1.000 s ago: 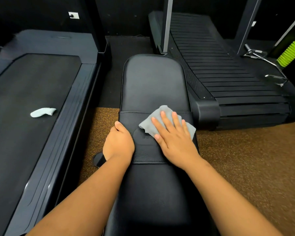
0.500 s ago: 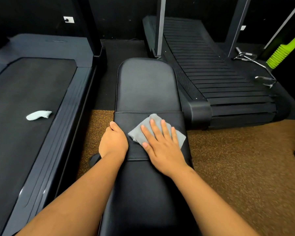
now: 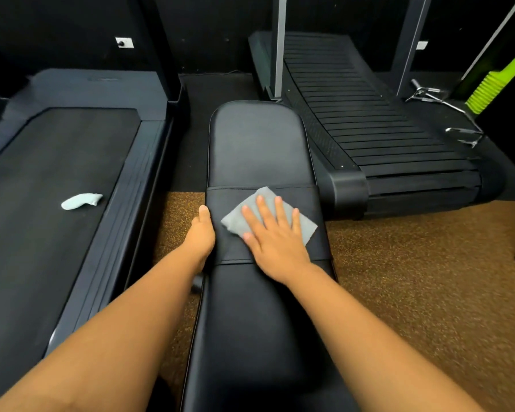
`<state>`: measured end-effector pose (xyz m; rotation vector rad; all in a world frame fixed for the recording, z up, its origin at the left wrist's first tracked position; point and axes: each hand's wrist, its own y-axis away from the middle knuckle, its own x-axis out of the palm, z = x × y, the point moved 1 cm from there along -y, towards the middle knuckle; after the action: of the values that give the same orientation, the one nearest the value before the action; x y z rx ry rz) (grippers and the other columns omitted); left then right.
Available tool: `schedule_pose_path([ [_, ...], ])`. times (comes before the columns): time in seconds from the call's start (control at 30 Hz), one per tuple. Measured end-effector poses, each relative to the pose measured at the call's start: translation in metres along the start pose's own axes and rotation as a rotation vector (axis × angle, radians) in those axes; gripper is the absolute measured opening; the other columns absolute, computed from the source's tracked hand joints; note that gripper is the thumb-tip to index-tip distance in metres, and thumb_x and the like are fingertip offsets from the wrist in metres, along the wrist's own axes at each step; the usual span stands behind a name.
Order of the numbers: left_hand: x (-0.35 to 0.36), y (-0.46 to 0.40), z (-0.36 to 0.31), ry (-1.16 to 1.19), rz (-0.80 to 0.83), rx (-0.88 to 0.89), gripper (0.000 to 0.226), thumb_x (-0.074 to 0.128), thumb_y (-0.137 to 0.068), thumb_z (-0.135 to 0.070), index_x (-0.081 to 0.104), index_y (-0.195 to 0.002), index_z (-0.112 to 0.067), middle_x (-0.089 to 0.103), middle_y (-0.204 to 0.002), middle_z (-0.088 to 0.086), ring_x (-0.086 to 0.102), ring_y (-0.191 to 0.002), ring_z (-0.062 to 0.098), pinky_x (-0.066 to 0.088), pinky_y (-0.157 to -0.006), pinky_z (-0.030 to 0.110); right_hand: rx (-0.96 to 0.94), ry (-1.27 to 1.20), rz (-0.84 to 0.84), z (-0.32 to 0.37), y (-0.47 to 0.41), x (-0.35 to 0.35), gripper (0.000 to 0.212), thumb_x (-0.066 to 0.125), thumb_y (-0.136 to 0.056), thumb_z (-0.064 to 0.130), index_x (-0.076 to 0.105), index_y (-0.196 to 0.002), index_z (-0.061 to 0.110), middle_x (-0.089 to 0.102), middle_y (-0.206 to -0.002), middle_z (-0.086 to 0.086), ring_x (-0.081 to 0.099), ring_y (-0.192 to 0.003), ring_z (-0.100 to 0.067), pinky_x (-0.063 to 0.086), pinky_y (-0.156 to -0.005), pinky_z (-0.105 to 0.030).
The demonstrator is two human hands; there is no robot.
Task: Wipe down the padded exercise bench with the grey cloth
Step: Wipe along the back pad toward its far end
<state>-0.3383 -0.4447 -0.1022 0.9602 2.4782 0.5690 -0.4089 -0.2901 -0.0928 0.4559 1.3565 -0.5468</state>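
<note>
Your right hand (image 3: 275, 242) lies flat on the grey cloth (image 3: 266, 217), fingers straight and slightly spread, pressing it onto the black padded bench (image 3: 259, 150). That grip is apart, not curled round anything. The cloth sits on the band of padding that crosses the bench at mid-length, its far corner reaching the seam where the far pad begins and its right corner showing past your little finger.

Your left hand (image 3: 201, 233) rests against the left edge of the bench, just beside the cloth but not touching it. The thumb points forward along the edge; the fingers drop over the side out of sight, so you cannot tell whether this grip is clamped on the edge or only leaning on it.

The bench runs straight away from you over brown speckled flooring (image 3: 414, 278). To the left stands a flat treadmill (image 3: 42, 188) with a pale blue cloth (image 3: 81, 201) lying on its belt. To the right, a curved slatted treadmill (image 3: 369, 129) sits close to the far end of the bench. A bright green ribbed bar (image 3: 488, 87) leans at the far right.
</note>
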Motion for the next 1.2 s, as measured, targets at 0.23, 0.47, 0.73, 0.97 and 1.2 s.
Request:
schedule_pose_path([
  [0.23, -0.026, 0.012, 0.033, 0.126, 0.185, 0.02, 0.039, 0.04, -0.098, -0.052, 0.062, -0.114, -0.024, 0.066, -0.12, 0.005, 0.062, -0.108, 0.025, 0.047, -0.093, 0.041, -0.3, 0.055, 0.038, -0.029, 0.029, 0.006, 0.057, 0.013, -0.099, 0.056, 0.011, -0.154, 0.041, -0.001, -0.165, 0.008, -0.01, -0.151, -0.023, -0.008, -0.118, -0.048],
  [0.47, -0.033, 0.027, 0.051, 0.268, 0.042, 0.098, 0.011, 0.063, -0.094, -0.028, 0.071, -0.094, -0.02, 0.07, -0.098, 0.006, 0.06, -0.09, 0.017, 0.049, -0.083, 0.033, 0.092, 0.03, -0.014, -0.006, -0.008, -0.001, 0.06, 0.011, -0.1, 0.054, 0.005, -0.156, 0.033, -0.008, -0.165, 0.0, -0.011, -0.15, -0.035, -0.005, -0.117, -0.061],
  [0.73, -0.035, 0.032, 0.055, 0.043, -0.109, 0.188, 0.022, 0.068, -0.086, -0.041, 0.074, -0.095, -0.023, 0.073, -0.091, 0.0, 0.066, -0.084, 0.019, 0.055, -0.087, 0.04, -0.239, 0.067, 0.035, 0.006, 0.047, 0.016, 0.058, 0.013, -0.099, 0.054, 0.016, -0.155, 0.037, 0.007, -0.165, 0.003, 0.002, -0.151, -0.033, 0.001, -0.117, -0.057],
  [0.97, -0.035, 0.046, 0.052, -0.209, -0.179, 0.26, 0.023, 0.063, -0.092, -0.034, 0.073, -0.101, -0.016, 0.072, -0.094, 0.01, 0.067, -0.093, 0.031, 0.054, -0.086, 0.039, 0.034, 0.06, 0.023, -0.024, 0.054, 0.006, 0.067, 0.002, -0.093, 0.059, 0.004, -0.156, 0.037, -0.01, -0.165, 0.004, -0.012, -0.15, -0.032, -0.006, -0.118, -0.057],
  [1.2, -0.036, 0.052, 0.044, -0.274, -0.193, 0.277, 0.02, 0.064, -0.092, -0.032, 0.075, -0.096, -0.015, 0.073, -0.089, 0.009, 0.068, -0.089, 0.03, 0.053, -0.085, 0.038, -0.158, 0.064, 0.008, 0.038, 0.082, 0.031, 0.059, 0.017, -0.099, 0.053, 0.016, -0.155, 0.035, 0.005, -0.165, -0.001, -0.001, -0.15, -0.037, 0.001, -0.117, -0.063],
])
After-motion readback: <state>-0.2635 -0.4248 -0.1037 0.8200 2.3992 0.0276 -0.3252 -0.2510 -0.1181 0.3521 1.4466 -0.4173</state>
